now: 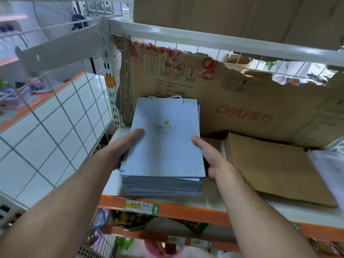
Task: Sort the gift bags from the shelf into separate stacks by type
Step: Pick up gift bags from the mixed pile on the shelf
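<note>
Squaring up a stack of blue bags (163,146) looks like the step in hand: the head view shows both hands clasping the pile from its two sides as it rests on the white shelf (208,203), near the front edge with its orange rail (186,211). The left hand (122,148) sits at the stack's nine o'clock, thumb laid flat on the top bag and fingers tucked down the side out of sight; the right hand (212,157) sits at three o'clock, thumb on the top face pointing toward ten o'clock, fingers curled against the edge. Both forearms reach in from the bottom of the frame, from about seven and five o'clock, converging on the pile. The top bag bears a gold crown and the word PRINCE, with a cord handle (165,97) showing at its twelve o'clock end. A stack of brown bags (275,168) lies flat at three o'clock from the blue ones, apart from them, and a torn cardboard sheet (223,101) stands behind both. The types seem already separated here; the next move likely calls for lifting or sliding the blue pile as one block, keeping even pressure so the lower bags do not fan out.
</note>
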`<state>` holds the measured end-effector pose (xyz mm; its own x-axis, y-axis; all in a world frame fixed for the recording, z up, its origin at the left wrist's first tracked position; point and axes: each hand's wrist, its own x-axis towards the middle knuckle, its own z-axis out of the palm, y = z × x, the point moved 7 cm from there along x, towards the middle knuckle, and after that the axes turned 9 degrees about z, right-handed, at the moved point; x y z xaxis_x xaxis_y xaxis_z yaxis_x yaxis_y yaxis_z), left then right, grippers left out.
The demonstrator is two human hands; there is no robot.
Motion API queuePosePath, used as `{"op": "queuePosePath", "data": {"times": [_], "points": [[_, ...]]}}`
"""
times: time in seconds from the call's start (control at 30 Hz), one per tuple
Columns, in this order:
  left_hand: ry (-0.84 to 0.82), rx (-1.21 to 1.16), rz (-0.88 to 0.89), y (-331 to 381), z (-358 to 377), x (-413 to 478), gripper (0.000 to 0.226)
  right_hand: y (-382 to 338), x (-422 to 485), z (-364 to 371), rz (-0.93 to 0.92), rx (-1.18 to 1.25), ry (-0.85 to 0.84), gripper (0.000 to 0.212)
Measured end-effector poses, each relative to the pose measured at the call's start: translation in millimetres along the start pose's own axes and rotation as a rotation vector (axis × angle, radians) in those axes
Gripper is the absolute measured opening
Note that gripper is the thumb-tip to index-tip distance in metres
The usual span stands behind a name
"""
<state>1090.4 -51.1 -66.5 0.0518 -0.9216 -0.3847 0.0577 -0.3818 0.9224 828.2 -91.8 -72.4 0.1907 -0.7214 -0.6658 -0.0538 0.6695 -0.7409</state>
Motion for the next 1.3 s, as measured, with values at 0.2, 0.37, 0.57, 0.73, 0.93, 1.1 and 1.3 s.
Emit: {"op": "queuePosePath", "data": {"times": [0.2, 0.37, 0.57, 0.73, 0.93, 1.1, 1.3], "points": [[-0.044, -0.033, -0.048, 0.4, 10.3, -3.7, 0.051, 2.7, -0.6, 0.5, 0.004, 0.061, -0.086, 0.043], [-0.061, -0.136, 0.015, 0.3, 10.8, -9.7, 0.046, -1.1, -6.7, -2.3, -0.001, 0.082, -0.15, 0.039], [-0.167, -0.194, 0.251, 24.5, 11.6, -16.3, 0.067, -15.3, -14.2, -13.9, -0.159, -0.021, -0.253, 0.09], [-0.331, -0.083, 0.577, 57.3, 15.2, -22.8, 0.075, -44.9, -35.7, -22.0, -0.446, -0.113, -0.297, 0.101], [-0.27, 0.144, 0.626, 33.4, 23.8, -32.4, 0.053, -23.1, -54.1, -27.8, -0.567, -0.27, -0.148, 0.059], [-0.269, 0.216, 0.575, 24.9, 22.1, -29.0, 0.059, -17.4, -59.5, -23.0, -0.544, -0.301, -0.199, 0.059], [-0.189, 0.148, 0.532, 24.5, 33.4, -17.2, 0.056, -18.0, -55.2, -13.0, -0.505, -0.238, -0.249, 0.057]]}}
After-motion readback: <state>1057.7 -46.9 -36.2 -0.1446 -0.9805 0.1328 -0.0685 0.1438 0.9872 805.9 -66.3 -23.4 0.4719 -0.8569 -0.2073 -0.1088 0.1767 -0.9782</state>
